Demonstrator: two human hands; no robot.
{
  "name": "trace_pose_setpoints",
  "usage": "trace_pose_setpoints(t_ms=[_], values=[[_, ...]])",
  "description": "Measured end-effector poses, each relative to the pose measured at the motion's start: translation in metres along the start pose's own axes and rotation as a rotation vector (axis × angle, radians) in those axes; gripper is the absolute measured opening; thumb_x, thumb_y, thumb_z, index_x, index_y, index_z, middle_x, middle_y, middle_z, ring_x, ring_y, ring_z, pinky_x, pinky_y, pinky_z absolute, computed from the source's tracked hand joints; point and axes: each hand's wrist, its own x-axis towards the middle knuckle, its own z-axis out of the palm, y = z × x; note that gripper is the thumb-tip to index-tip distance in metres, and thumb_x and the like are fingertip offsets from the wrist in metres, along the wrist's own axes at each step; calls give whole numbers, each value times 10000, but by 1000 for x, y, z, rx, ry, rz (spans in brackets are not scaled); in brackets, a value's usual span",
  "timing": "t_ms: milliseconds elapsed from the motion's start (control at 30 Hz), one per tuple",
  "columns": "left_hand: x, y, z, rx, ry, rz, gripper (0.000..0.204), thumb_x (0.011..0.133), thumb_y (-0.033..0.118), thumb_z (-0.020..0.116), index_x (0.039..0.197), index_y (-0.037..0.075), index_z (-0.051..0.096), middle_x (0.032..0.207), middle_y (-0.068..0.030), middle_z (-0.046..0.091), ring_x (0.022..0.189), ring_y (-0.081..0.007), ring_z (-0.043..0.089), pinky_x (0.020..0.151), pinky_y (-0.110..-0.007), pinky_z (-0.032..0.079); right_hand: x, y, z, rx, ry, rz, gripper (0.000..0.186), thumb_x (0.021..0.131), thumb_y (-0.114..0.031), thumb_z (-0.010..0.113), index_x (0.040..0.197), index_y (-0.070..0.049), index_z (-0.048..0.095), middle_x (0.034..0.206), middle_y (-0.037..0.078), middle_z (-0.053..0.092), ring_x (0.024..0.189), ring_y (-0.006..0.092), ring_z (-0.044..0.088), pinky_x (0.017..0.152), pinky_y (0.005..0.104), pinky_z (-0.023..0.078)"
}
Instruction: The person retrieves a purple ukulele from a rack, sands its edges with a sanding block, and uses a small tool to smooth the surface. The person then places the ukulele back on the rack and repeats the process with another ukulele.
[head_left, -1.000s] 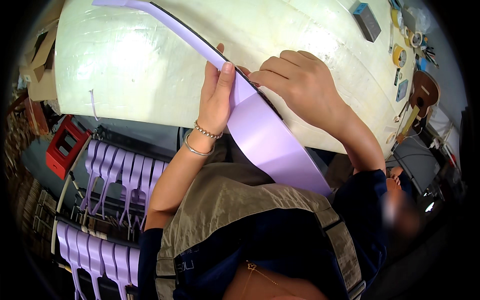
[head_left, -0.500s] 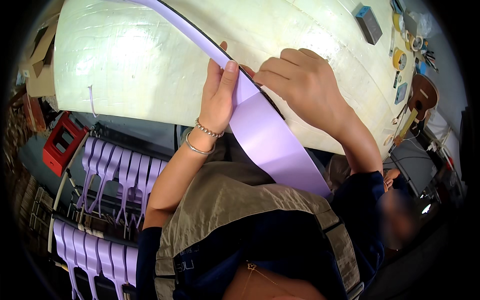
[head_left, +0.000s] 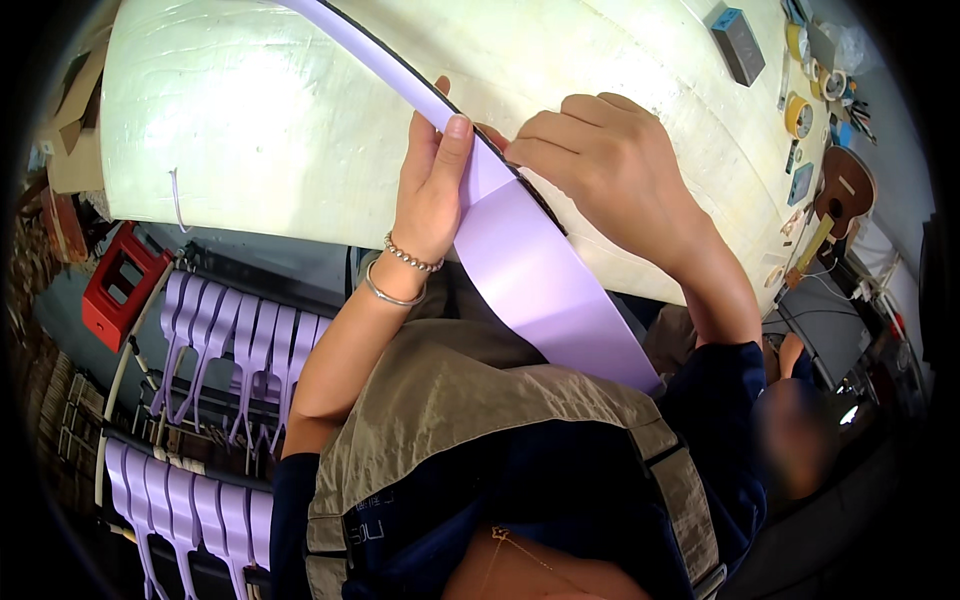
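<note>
A long lavender strap-like piece (head_left: 535, 270), smooth as leather, runs from the far edge across the table down to my lap. It widens toward me, and a dark line follows its right edge. My left hand (head_left: 430, 185) is closed around its narrower part, thumb on top and fingers behind it. Close to the dark edge, my right hand (head_left: 605, 165) is closed with its fingers pinched together. Whatever those fingertips hold, if anything, is hidden.
Under the piece is a pale, glossy-covered table (head_left: 250, 130). Similar lavender pieces (head_left: 225, 330) hang on a rack at left, beside a red plastic stool (head_left: 125, 285). Tape rolls (head_left: 798, 117), a dark box (head_left: 738, 47) and a guitar (head_left: 846, 185) are at right. Another person sits at lower right.
Both hands keep nearly the same pose on the lavender piece. The scene has shifted slightly left in the view. The other person's arm at right has moved a little.
</note>
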Motion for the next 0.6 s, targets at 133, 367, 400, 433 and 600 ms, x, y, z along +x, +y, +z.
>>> trace_pose_setpoints(t_ms=[133, 367, 400, 433, 600], values=[[1, -3, -2, 44, 2, 27, 661, 968, 340, 396, 1392, -73, 101, 890, -116, 597, 795, -150, 584, 719, -254, 463, -1, -3, -1, -13, -17, 8, 124, 652, -91, 614, 776, -92, 624, 701, -18, 554, 633, 153, 528, 552, 277, 421], [0, -1, 1, -22, 15, -7, 614, 971, 317, 390, 1385, -58, 136, 886, -125, 596, 778, -152, 582, 711, -260, 460, -2, -4, -5, -35, -39, -10, 130, 653, -96, 608, 781, -93, 625, 670, -8, 526, 603, 154, 510, 532, 282, 408], [0, -1, 1, -24, 15, -7, 609, 971, 314, 390, 1385, -56, 140, 885, -126, 596, 775, -152, 583, 709, -260, 460, -2, -4, -5, -39, -42, -5, 133, 652, -95, 606, 784, -94, 625, 672, -8, 526, 603, 153, 510, 532, 282, 408], [0, -1, 1, -22, 8, -3, 613, 971, 315, 391, 1386, -56, 134, 887, -126, 595, 777, -154, 585, 704, -263, 464, -2, -5, -5, -42, -45, 0, 136, 652, -95, 604, 787, -95, 625, 673, -7, 526, 604, 153, 510, 531, 282, 408], [-1, 4, 2, -11, -15, -3, 625, 976, 330, 364, 1390, -54, 96, 895, -126, 588, 809, -167, 601, 698, -281, 485, -5, -4, -11, -28, -119, -2, 157, 665, -91, 599, 818, -98, 631, 691, -8, 541, 612, 164, 516, 539, 279, 416]])
